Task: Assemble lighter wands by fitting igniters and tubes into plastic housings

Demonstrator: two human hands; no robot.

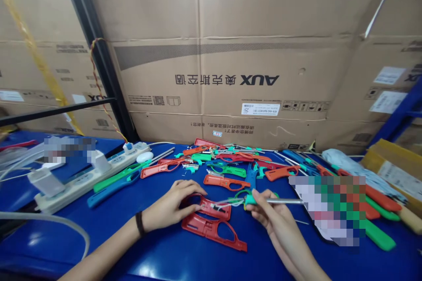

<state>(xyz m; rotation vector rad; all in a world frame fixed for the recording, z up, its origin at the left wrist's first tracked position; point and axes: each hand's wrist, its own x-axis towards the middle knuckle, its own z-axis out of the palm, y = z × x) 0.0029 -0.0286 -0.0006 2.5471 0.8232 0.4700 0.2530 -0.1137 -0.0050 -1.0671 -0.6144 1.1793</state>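
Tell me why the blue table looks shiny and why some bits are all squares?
Head view: light glares white on the blue table near the bottom edge; two patches, left and right, are masked into squares; the wide lens slants the black post; the left hand on the red handle and the right hand pinching the metal rod look sharp.

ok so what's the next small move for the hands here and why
Probably ease the metal rod in the right hand leftward so its green end seats in the open red shell that the left hand holds on the blue table. The green end sits just right of that shell, thin wires bridge them, and a second red shell lies below it.
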